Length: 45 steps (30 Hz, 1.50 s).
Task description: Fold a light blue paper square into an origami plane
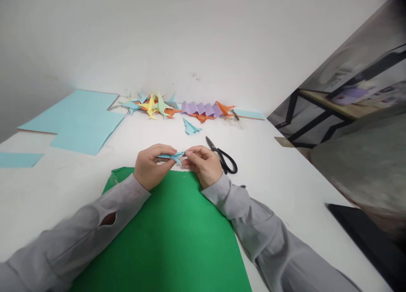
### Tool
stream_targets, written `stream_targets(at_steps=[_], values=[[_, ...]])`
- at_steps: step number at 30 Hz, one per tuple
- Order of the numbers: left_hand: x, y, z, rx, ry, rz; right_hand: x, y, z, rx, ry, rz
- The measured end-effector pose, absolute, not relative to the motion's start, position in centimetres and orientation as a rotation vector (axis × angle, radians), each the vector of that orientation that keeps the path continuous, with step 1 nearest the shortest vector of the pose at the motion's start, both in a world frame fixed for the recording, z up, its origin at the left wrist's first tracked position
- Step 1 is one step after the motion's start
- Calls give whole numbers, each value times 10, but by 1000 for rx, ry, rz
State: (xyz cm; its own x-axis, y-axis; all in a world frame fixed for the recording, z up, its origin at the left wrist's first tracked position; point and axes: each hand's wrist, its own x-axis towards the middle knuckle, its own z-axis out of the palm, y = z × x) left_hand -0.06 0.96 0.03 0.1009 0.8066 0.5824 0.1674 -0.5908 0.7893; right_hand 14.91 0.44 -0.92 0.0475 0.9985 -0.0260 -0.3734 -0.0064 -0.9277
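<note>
A small light-blue folded paper piece (pixel 175 156) with narrow points is held between my two hands, just above the far edge of a green sheet (pixel 165 228). My left hand (pixel 152 165) is closed on its left part, thumb below and fingers above. At its right end my right hand (pixel 204 164) pinches a tip between thumb and fingers. Parts of the fold are hidden by the fingers. Black-handled scissors (pixel 223 156) lie just right of my right hand, blades pointing away. Another light-blue folded paper figure (pixel 191 126) rests beyond my hands.
Along the wall is a pile of folded paper figures (pixel 152 105) in several colours, beside a purple pleated strip (pixel 201 109). Light-blue sheets (pixel 85 123) lie at the left on the white table (pixel 63 190). A black flat object (pixel 358 233) is at the right edge.
</note>
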Motion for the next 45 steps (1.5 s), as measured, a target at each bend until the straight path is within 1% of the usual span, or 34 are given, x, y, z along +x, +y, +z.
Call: stream_targets(at_steps=[13,24,28,32,37,45], values=[[-3,6,4,2039,847,1531,150,7,-5,-932,-828,1541],[0,5,2,1901,894,1543,152,6,-5,-888,-797,1588],[-1,5,1,2063,875,1538,151,6,-5,-906,-767,1553],[-1,3,2,2227,853,1444,151,5,-5,-924,-771,1506],[-2,1,0,2438,942,1349,149,5,-5,-976,-842,1468],[-2,3,-5,2664,890,1417,147,6,-6,-1003,-864,1450]])
